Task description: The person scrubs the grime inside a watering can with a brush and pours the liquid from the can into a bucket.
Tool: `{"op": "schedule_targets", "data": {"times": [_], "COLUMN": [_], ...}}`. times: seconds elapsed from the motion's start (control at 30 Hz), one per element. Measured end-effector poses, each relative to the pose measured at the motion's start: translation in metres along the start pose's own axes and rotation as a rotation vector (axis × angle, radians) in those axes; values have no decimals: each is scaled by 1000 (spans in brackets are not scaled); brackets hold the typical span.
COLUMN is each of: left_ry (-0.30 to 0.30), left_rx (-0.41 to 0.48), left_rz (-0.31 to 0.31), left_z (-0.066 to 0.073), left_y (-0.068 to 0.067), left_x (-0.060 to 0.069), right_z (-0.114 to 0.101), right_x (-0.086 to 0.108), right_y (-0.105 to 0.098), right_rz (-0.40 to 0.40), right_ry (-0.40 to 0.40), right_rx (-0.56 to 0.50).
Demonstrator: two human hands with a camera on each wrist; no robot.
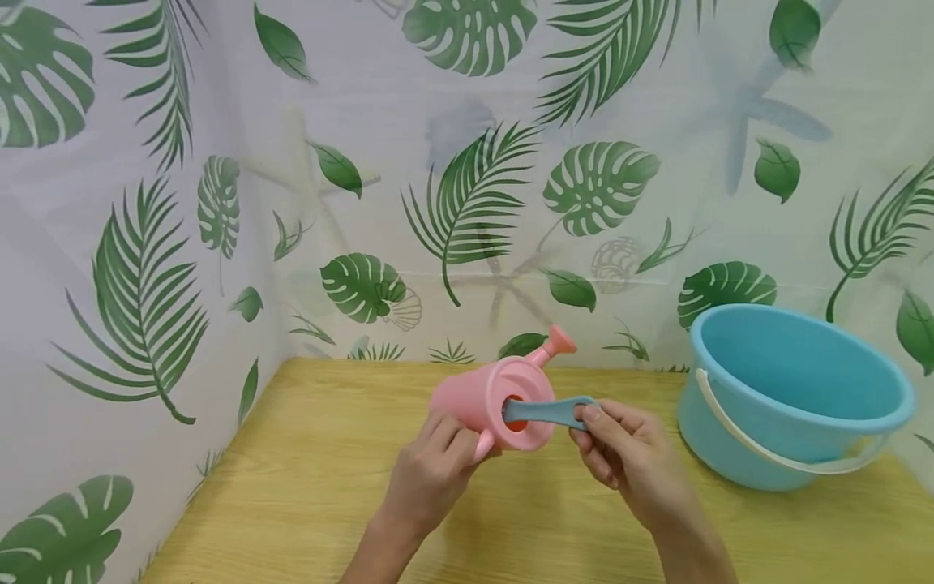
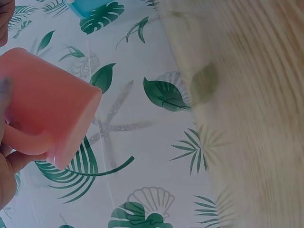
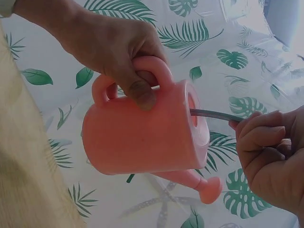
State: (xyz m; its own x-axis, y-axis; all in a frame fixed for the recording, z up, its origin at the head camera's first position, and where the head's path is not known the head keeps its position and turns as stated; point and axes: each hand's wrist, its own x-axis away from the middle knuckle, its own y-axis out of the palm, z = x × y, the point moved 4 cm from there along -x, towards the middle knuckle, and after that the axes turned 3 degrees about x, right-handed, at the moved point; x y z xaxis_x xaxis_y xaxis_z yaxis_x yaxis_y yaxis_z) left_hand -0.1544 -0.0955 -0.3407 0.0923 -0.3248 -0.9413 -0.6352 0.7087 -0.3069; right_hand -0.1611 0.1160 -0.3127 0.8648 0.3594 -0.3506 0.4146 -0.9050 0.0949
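My left hand [image 1: 432,469] grips the handle of a pink toy watering can [image 1: 467,395], tilted so its top opening faces right; in the right wrist view the fingers wrap round that handle. The can's spout with a flared rose [image 1: 559,341] points away toward the back. Between thumb and fingers, my right hand [image 1: 636,461] pinches the end of a flat blue handle [image 1: 550,412]. The handle's other end goes into the can's round opening, so what it carries inside is hidden. Only part of the can's pink body [image 2: 52,95] appears in the left wrist view.
A light-blue bucket [image 1: 759,450] with a white carrying handle [image 1: 751,444] stands on the wood-grain table [image 1: 306,487], right of my right hand. Behind and to the left rises a white sheet [image 1: 292,243] printed with green leaves.
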Motion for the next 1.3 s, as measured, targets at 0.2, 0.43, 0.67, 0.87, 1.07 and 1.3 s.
{"op": "schedule_targets", "data": {"times": [0.2, 0.43, 0.67, 0.87, 1.07, 1.3], "left_ry": [-10, -1, 4, -23, -3, -24], "left_rx": [-8, -20, 17, -2, -1, -8], "left_rz": [9, 12, -13, -39, -37, -26], "left_z": [-3, -2, 0, -1, 0, -2], "left_y": [0, 1, 1, -2, -4, -7], "left_x": [2, 1, 3, 4, 2, 1], "right_z": [6, 9, 6, 8, 5, 7], "right_x": [-3, -4, 5, -4, 0, 1], "right_y": [12, 16, 6, 15, 13, 14], "right_rz": [-11, -27, 3, -3, -6, -13], "right_ry": [31, 5, -14, 60, 13, 36], "right_rx": [58, 73, 10, 94, 65, 78]}}
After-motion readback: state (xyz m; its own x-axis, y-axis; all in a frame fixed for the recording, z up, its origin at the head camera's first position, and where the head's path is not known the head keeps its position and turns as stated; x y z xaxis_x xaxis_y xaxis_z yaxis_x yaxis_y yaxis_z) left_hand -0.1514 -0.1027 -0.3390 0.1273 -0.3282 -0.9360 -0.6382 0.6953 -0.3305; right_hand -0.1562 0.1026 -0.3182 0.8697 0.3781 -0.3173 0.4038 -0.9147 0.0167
